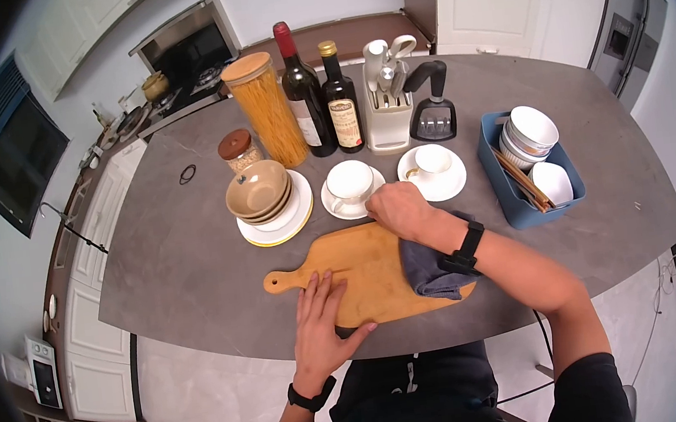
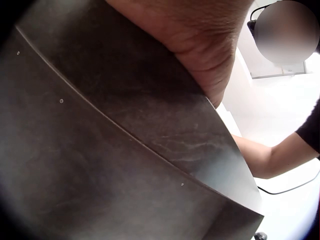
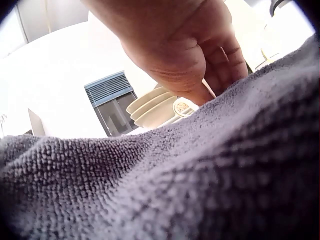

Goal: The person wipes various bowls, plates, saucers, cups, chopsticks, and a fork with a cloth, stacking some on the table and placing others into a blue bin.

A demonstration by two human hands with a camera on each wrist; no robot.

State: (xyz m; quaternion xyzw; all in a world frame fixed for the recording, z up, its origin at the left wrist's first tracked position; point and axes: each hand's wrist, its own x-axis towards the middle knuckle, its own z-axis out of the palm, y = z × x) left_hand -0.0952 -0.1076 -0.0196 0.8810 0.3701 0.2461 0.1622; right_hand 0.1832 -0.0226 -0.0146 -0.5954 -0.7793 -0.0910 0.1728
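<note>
In the head view my left hand [image 1: 318, 326] lies with spread fingers on the near left part of the wooden cutting board [image 1: 362, 279]. My right hand [image 1: 405, 210], fingers bent down, is at the right front edge of the middle saucer [image 1: 374, 180], which bears a white cup [image 1: 349, 180]. Its fingertips are hidden, so a grip cannot be made out. A grey cloth [image 1: 428, 271] lies on the board's right end, below the right wrist; it fills the lower right wrist view, under the right hand [image 3: 185, 55].
Stacked brown bowls [image 1: 256, 189] stand on plates at left, a second cup [image 1: 433, 160] on a saucer at right. Behind are a pasta jar [image 1: 267, 115], two bottles and a knife block [image 1: 389, 122]. A blue bin [image 1: 511, 191] with bowls and chopsticks stands far right.
</note>
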